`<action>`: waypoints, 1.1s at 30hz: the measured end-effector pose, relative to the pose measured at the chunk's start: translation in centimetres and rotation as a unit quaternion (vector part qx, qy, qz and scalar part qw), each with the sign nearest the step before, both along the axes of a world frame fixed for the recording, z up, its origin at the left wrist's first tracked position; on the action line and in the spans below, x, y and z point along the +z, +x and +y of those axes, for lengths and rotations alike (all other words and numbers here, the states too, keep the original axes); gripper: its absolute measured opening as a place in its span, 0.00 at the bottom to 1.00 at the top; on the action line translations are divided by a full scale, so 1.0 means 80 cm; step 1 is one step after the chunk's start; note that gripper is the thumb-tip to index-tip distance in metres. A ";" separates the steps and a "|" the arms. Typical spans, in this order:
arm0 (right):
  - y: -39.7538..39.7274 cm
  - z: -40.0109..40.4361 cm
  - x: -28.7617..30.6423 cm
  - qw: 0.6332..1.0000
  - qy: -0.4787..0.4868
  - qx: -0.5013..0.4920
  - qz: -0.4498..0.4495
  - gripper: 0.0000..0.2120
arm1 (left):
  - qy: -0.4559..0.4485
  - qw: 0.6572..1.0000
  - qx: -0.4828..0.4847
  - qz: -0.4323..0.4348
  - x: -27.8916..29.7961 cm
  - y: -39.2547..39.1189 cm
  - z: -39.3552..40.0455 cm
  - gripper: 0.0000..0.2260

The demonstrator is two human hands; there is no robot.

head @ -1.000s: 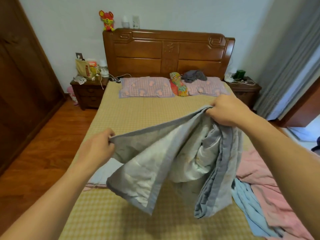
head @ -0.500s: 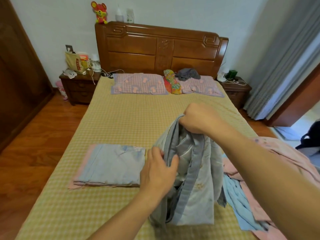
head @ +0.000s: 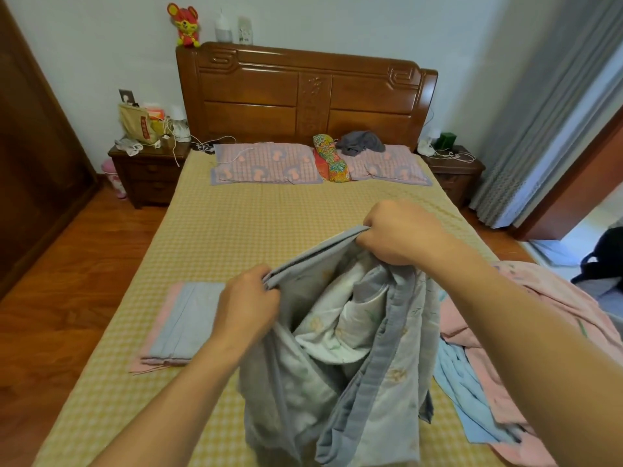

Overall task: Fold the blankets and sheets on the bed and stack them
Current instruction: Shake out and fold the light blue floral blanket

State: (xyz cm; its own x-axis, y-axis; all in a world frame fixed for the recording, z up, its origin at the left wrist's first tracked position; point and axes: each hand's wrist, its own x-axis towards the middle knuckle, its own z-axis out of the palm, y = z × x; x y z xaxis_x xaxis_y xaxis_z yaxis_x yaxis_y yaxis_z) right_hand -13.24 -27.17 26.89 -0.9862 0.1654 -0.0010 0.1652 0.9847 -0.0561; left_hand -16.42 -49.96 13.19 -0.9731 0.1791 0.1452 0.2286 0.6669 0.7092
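grey quilt (head: 340,348) bunched, folded sheet (head: 178,325) flat

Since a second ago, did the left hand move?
Yes. The left hand, gripping the grey blanket, moved right, from above the folded sheet toward the right hand.

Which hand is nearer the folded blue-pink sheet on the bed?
Left. The left hand grips the grey quilt edge right beside the folded sheet; the right hand grips the same edge farther off.
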 end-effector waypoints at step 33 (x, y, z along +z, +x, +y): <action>0.297 0.056 -0.516 0.846 0.176 0.159 -0.477 0.08 | -0.235 0.808 -0.090 -0.533 -0.422 0.221 -0.156 0.13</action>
State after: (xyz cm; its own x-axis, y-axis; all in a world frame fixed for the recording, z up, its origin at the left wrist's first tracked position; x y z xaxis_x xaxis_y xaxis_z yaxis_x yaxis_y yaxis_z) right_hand 10.53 -22.65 -14.39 -0.5587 0.0474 -0.8280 -0.3071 0.9156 0.2596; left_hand 1.23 -62.45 -20.60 -0.4530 0.1234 -0.8829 -0.2207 0.9440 0.2451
